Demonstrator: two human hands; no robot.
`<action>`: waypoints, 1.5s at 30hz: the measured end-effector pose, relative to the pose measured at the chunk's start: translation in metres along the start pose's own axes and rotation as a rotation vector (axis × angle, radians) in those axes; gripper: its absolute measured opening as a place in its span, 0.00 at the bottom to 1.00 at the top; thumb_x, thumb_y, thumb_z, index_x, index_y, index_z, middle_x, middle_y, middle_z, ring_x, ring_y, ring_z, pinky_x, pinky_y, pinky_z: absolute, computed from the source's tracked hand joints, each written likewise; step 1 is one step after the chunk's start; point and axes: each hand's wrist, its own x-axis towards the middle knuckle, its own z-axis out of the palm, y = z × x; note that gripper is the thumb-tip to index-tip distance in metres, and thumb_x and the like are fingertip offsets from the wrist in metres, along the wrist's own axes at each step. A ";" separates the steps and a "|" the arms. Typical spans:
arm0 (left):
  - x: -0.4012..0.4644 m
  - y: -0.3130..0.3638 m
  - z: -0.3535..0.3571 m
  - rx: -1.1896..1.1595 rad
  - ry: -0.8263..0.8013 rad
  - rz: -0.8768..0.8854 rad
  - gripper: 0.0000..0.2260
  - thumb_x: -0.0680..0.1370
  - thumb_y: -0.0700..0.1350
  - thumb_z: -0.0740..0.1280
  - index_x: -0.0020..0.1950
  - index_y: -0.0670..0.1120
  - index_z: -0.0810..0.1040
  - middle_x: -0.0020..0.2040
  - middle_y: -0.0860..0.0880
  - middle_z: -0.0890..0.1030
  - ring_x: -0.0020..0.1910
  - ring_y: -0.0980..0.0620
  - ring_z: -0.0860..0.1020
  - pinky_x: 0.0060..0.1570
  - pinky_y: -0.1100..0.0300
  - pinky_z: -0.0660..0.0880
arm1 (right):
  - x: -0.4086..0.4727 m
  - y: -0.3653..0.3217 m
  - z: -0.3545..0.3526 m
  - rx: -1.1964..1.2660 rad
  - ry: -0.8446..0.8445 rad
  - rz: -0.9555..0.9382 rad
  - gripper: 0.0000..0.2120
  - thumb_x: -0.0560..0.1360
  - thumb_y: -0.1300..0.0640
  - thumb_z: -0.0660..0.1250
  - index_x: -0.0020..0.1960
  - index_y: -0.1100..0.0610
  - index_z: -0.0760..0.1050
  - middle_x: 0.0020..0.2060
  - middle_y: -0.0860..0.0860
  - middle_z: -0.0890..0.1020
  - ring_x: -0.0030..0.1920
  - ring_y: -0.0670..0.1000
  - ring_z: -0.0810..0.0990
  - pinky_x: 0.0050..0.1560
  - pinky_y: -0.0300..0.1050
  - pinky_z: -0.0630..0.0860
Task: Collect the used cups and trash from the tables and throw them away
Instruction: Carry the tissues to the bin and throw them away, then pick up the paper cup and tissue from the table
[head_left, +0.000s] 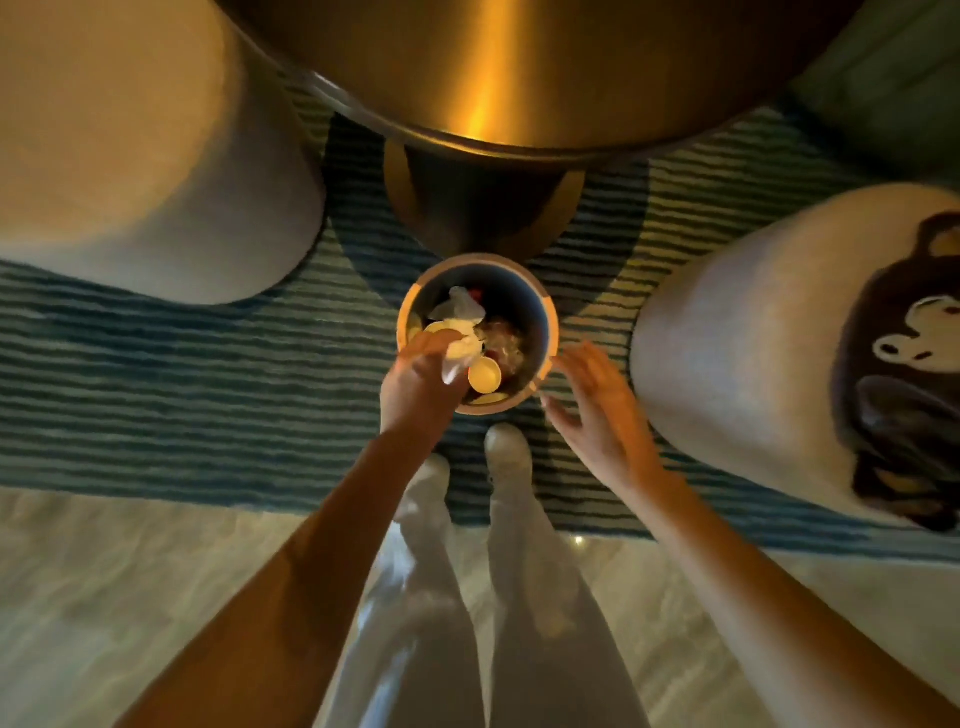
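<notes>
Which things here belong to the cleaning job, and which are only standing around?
Job: bin; cups and trash inside it; crumpled paper held by the left hand; open right hand beside the bin.
Not the job: table; two stools; rug.

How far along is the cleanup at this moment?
Done: cups and wrappers already lie in the trash bin. In hand: the left hand holds crumpled white trash over the bin; the right hand hangs open beside it. Left: letting go; other tables aren't visible.
</notes>
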 end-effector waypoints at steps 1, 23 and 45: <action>0.006 -0.001 0.010 0.031 -0.037 0.038 0.17 0.76 0.47 0.68 0.65 0.48 0.72 0.61 0.44 0.76 0.56 0.47 0.77 0.52 0.53 0.77 | -0.009 0.000 0.003 0.010 0.020 0.031 0.24 0.78 0.46 0.63 0.71 0.53 0.68 0.70 0.53 0.70 0.73 0.53 0.63 0.72 0.51 0.64; -0.131 0.183 -0.131 0.590 -0.220 0.828 0.21 0.79 0.50 0.61 0.69 0.43 0.69 0.67 0.41 0.71 0.65 0.41 0.68 0.62 0.46 0.67 | -0.236 -0.088 -0.145 0.182 0.574 0.702 0.23 0.80 0.50 0.59 0.70 0.63 0.68 0.70 0.60 0.69 0.74 0.57 0.62 0.74 0.50 0.60; -0.509 0.375 -0.005 0.675 -0.369 1.533 0.21 0.79 0.52 0.59 0.70 0.44 0.69 0.68 0.45 0.71 0.65 0.44 0.70 0.59 0.49 0.71 | -0.656 0.005 -0.152 0.169 0.888 1.087 0.22 0.81 0.49 0.55 0.71 0.59 0.67 0.71 0.57 0.70 0.74 0.57 0.62 0.74 0.51 0.58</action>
